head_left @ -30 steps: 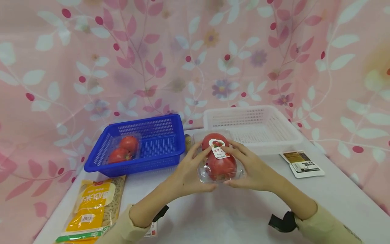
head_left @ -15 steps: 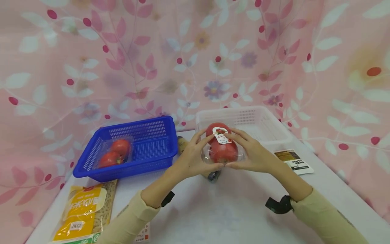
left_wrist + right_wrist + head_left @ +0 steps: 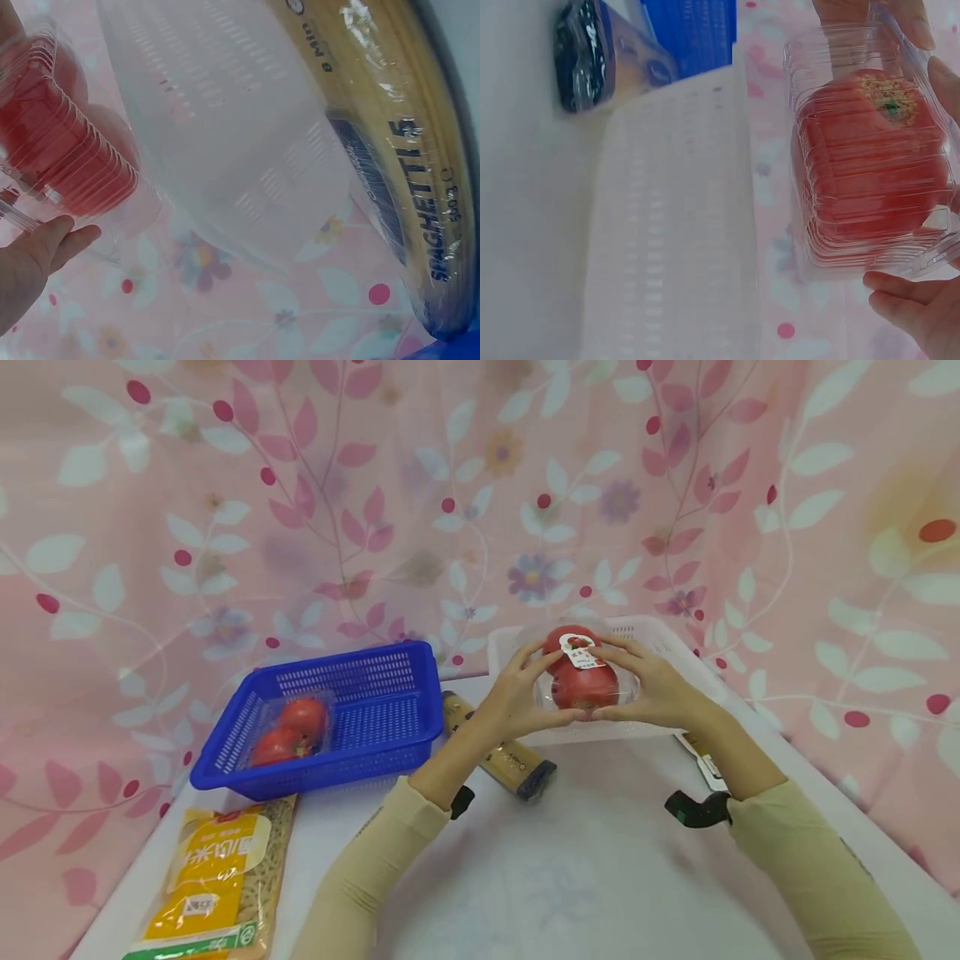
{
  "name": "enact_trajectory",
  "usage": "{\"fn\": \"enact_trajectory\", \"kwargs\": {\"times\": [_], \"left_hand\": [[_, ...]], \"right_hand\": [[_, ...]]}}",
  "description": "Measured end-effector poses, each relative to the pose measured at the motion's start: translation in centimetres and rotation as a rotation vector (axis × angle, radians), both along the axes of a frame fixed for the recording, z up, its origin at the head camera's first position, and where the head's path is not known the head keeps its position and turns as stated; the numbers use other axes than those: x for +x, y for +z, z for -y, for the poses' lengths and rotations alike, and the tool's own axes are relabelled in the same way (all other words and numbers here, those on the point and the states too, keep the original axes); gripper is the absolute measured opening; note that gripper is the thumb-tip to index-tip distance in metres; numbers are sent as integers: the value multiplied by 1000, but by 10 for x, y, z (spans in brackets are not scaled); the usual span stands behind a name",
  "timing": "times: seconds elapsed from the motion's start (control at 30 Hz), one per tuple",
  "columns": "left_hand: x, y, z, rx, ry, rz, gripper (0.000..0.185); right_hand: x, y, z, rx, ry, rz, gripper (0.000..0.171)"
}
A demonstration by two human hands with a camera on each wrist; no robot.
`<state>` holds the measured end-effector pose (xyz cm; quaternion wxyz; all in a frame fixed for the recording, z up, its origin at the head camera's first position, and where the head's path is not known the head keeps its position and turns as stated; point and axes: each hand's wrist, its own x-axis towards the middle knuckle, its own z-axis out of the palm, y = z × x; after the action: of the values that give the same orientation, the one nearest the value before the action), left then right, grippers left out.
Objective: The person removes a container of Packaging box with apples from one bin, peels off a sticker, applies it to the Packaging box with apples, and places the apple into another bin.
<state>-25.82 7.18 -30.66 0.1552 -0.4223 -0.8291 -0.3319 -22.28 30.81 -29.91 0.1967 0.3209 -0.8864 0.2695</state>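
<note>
Both hands hold a clear plastic box of tomatoes (image 3: 583,687), which bears a white label on top. Its left side is gripped by the left hand (image 3: 517,695), its right side by the right hand (image 3: 651,687), thumbs at the near edge and fingers over the top. The box hangs above the white basket (image 3: 600,733), covering part of it in the head view. Through the ribbed plastic, the right wrist view shows a red tomato (image 3: 877,165) with a green stem scar. In the left wrist view, the box (image 3: 75,142) is at the left, beside the white basket (image 3: 225,150).
A blue basket (image 3: 322,768) holds another clear box of tomatoes (image 3: 300,722). Between the baskets lies a spaghetti pack (image 3: 517,764). A yellow bag (image 3: 217,877) rests at the front left. Right of the white basket, a flat sachet (image 3: 705,764) is partly behind the right forearm.
Both hands have carried the tomato box forward and slightly right, from before the white basket to above it. More of the spaghetti pack shows now, and the sachet is partly covered.
</note>
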Motion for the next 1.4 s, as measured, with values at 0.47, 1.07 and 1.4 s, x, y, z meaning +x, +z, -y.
{"fn": "enact_trajectory", "kwargs": {"times": [0.47, 1.07, 1.4], "left_hand": [[-52, -7, -43, -142, 29, 36, 87], [-84, -45, -90, -408, 45, 216, 95], [-93, -56, -102, -508, -29, 220, 88]], "right_hand": [[-38, -11, -34, -27, -96, 89, 77], [-72, -53, -65, -23, -235, 285, 85], [-78, -61, -80, 61, -204, 429, 84]]}}
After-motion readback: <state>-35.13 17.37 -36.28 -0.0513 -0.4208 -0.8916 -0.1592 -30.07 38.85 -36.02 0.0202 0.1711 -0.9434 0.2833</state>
